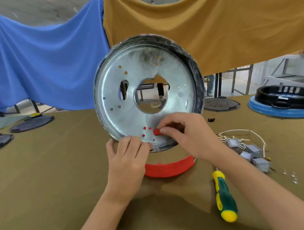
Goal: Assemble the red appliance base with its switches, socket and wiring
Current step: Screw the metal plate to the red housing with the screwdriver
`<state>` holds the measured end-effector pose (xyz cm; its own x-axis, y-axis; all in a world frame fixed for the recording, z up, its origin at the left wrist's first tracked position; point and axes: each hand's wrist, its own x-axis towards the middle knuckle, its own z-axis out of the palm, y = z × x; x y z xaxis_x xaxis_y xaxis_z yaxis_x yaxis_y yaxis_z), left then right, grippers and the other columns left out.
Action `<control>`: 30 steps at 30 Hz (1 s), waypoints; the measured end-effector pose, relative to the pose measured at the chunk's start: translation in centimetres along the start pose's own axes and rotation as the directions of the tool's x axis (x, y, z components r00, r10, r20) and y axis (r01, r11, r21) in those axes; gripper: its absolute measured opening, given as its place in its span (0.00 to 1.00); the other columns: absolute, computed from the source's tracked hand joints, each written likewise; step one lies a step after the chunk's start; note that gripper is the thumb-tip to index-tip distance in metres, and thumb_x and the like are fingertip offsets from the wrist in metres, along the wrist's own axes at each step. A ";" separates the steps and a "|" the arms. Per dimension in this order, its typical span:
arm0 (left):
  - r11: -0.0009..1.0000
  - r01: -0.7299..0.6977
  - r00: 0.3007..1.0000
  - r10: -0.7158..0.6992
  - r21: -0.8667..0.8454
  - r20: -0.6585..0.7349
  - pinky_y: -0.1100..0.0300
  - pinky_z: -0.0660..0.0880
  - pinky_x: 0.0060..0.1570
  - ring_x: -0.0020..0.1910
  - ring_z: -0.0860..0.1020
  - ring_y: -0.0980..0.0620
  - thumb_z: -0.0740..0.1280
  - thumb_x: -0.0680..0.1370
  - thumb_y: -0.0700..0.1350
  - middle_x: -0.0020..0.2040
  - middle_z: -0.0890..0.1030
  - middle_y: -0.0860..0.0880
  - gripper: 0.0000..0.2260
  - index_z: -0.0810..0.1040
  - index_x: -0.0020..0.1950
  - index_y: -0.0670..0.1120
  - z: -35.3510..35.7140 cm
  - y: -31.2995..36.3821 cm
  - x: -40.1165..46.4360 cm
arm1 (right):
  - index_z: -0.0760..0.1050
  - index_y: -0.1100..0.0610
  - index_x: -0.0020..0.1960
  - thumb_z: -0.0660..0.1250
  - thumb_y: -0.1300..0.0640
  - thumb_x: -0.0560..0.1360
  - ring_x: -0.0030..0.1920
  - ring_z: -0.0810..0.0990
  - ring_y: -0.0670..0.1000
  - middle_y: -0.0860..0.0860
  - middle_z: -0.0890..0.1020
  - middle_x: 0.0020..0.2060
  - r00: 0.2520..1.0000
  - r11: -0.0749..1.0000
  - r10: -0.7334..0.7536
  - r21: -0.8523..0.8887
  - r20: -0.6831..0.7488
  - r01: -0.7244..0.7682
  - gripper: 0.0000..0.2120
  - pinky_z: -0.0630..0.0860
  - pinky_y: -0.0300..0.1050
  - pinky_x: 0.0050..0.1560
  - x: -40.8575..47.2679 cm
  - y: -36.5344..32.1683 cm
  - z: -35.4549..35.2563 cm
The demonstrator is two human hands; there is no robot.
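In the head view the task looks barely begun: the left hand (128, 159) grips the lower rim of the upright metal plate (145, 91) wedged in the red base (168, 169), while the right hand (184, 132) pinches a small red piece (156, 132) against it. The switches and wiring (247, 148) and screwdriver (225, 196) lie untouched on the olive-brown table (42, 181), with blue and mustard cloths hung behind.

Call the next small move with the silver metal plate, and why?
Probably lower the round silver metal plate back down onto the red plastic base ring. Both hands hold it tilted up on its edge: the left hand grips the lower rim, the right hand pinches near a red tab showing through a hole.
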<state>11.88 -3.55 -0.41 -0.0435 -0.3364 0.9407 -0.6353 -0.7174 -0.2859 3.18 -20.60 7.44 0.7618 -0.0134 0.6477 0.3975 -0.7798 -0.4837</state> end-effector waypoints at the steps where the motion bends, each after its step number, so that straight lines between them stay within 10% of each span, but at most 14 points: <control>1: 1.000 -0.005 1.000 0.005 -0.002 0.001 0.48 0.69 0.46 0.44 0.70 0.46 0.68 0.78 0.35 0.37 0.75 0.47 0.08 0.77 0.41 0.45 -0.1 0.2 0.0 | 0.85 0.56 0.48 0.70 0.63 0.76 0.47 0.79 0.42 0.44 0.84 0.43 1.000 0.999 -0.009 -0.034 0.015 0.009 0.06 0.73 0.34 0.51 -0.3 -0.1 0.3; 6: 0.998 -0.028 0.999 0.029 -0.060 0.023 0.48 0.71 0.48 0.45 0.70 0.47 0.58 0.82 0.34 0.37 0.76 0.47 0.16 0.80 0.39 0.44 -0.1 1.0 0.3 | 0.84 0.56 0.47 0.70 0.62 0.76 0.51 0.75 0.49 0.51 0.80 0.45 0.997 0.991 0.011 -0.132 0.078 -0.001 0.05 0.71 0.41 0.56 -1.0 0.5 0.9; 14: 0.998 -0.045 0.999 0.046 -0.049 0.015 0.47 0.70 0.51 0.47 0.71 0.48 0.63 0.79 0.34 0.38 0.77 0.47 0.12 0.81 0.40 0.44 0.0 0.9 0.2 | 0.85 0.53 0.45 0.71 0.62 0.75 0.49 0.70 0.41 0.41 0.75 0.42 0.988 0.986 0.052 -0.164 0.144 -0.028 0.05 0.64 0.25 0.52 -1.5 0.8 0.6; 30: 0.995 -0.081 0.997 0.082 -0.066 0.014 0.48 0.70 0.52 0.47 0.71 0.49 0.56 0.83 0.35 0.39 0.78 0.48 0.18 0.82 0.41 0.45 0.1 1.1 0.2 | 0.83 0.52 0.45 0.71 0.58 0.76 0.47 0.74 0.43 0.42 0.77 0.43 0.988 0.983 0.127 -0.145 0.092 -0.113 0.04 0.71 0.39 0.53 -1.7 0.6 1.4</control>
<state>11.25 -4.46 -0.55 -0.0843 -0.4028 0.9114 -0.6793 -0.6459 -0.3483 2.86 -20.17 5.19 0.8500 -0.0546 0.5240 0.2303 -0.8560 -0.4628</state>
